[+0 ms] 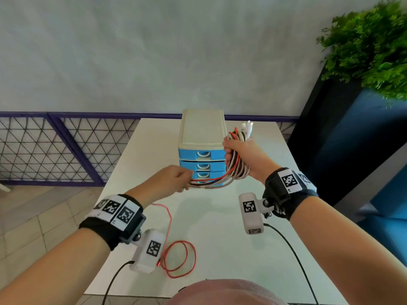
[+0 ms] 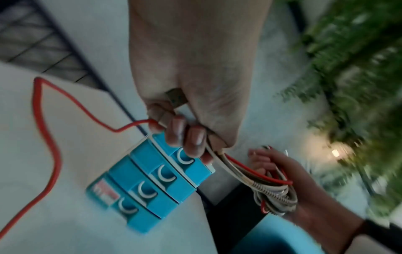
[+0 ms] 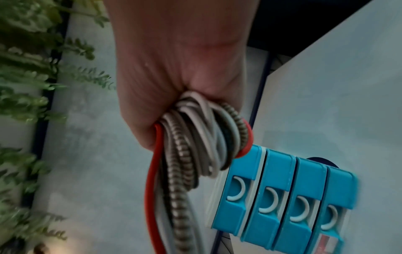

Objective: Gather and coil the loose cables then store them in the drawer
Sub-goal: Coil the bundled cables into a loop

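The right hand [image 1: 240, 155] is raised above the white bench [image 1: 220, 216], just to the right of the drawer unit [image 1: 202, 137], with its fingers [image 2: 259, 160] curled tight around a coiled bundle of cables [image 1: 236, 164]. The bundle mixes white, red, dark and braided strands (the right wrist view shows the loops [image 3: 195, 137] packed against the palm). White plug ends [image 1: 247, 126] stick up out of the top of the fist.

From the bottom of the coil several strands run leftward to the left hand [image 1: 174, 181], which is held in front of the lower drawers. Its fingers [image 2: 187, 137] are pressed together and curled, pinching the strands, and a metal plug end [image 2: 176, 98] pokes out between fingers and palm in the left wrist view.

A red cable [image 1: 180, 258] trails down from the left hand and lies in loose loops on the near part of the bench, its end close to the left wrist camera.

The drawer unit has a cream top and four blue drawers [image 3: 282, 194] with white curved pulls, all pushed in. A green plant [image 1: 370, 45] stands on a dark planter at the far right, and a purple-framed wire fence [image 1: 55, 150] runs behind the bench on the left.
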